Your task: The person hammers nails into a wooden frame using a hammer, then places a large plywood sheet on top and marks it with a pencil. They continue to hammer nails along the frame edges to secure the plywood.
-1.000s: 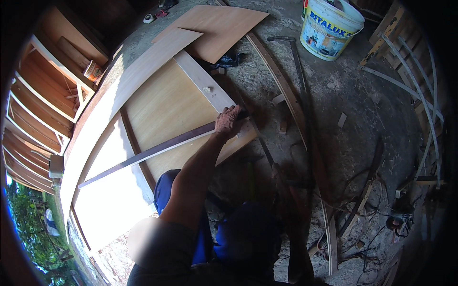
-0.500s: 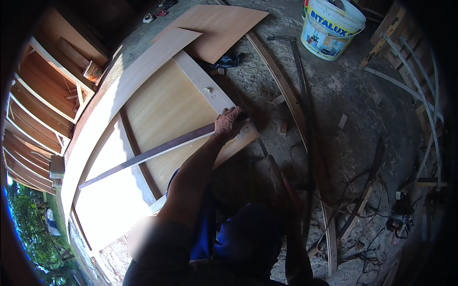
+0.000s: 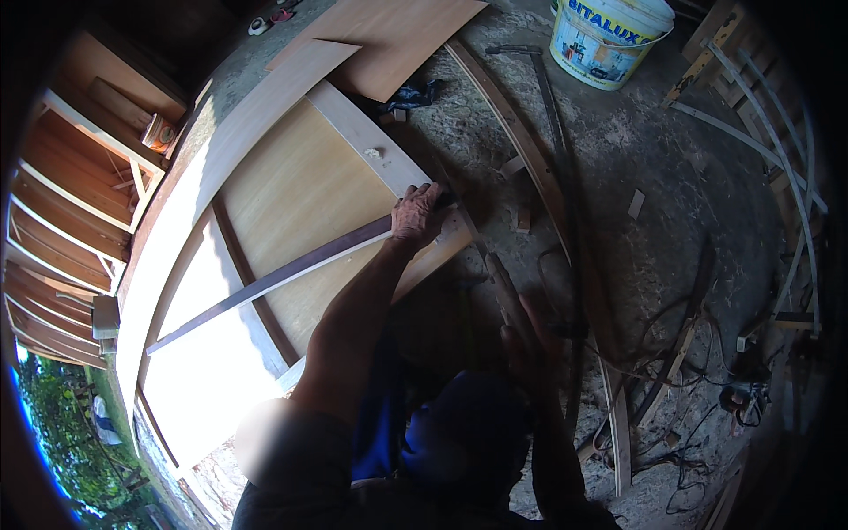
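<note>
Your left hand (image 3: 417, 215) sits just above the middle of the frame, fingers curled down over the upper end of a long dark strip of wood (image 3: 274, 278) — gripping it where it meets the pale plank (image 3: 371, 146). From there the strip runs diagonally down toward the lower left, lying across the big curved plywood panel (image 3: 291, 203) that fills the left half of the frame. Your right hand (image 3: 530, 340) hangs in shadow right of centre, lower down, with fingers spread and loose; it is close beside a dark wooden piece (image 3: 503, 287), but you cannot tell whether it touches it. In the upper right of the frame stands a white plastic bucket (image 3: 609, 40) on the rough floor (image 3: 671, 177), and a long curved wooden rib (image 3: 521, 150) arcs between the bucket and your left hand. A flat plywood sheet (image 3: 397, 35) lies at the top centre — partly over the panel's far end. Tangled cables (image 3: 698, 424) spread at the lower right.
</note>
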Tool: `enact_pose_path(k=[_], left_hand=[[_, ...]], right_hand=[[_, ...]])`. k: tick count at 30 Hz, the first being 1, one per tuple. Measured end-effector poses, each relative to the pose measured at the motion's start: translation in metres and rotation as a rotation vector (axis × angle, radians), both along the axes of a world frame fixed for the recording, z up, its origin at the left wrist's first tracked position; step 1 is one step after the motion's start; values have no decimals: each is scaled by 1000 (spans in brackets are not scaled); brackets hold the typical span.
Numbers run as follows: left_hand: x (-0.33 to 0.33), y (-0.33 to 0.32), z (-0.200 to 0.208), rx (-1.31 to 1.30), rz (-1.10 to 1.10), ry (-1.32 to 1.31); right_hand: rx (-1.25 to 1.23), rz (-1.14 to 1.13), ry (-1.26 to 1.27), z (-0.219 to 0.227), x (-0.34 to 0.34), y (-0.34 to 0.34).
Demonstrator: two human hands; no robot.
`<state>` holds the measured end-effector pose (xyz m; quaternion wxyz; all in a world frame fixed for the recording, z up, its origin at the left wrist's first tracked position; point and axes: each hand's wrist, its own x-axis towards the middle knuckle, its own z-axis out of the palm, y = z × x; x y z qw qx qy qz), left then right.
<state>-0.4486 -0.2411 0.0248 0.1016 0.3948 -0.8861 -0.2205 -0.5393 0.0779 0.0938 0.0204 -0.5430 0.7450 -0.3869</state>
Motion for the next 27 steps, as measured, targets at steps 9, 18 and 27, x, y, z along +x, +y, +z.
enact_pose_path(k=[9, 18, 27], left_hand=[[-1, 3, 3, -52, -7, 15], [-1, 0, -3, -59, -28, -9], [1, -1, -9, -117, -16, 46]], right_hand=[[489, -31, -264, 32, 8, 106], [-7, 48, 134, -10, -2, 1], [256, -51, -38, -22, 4, 33]])
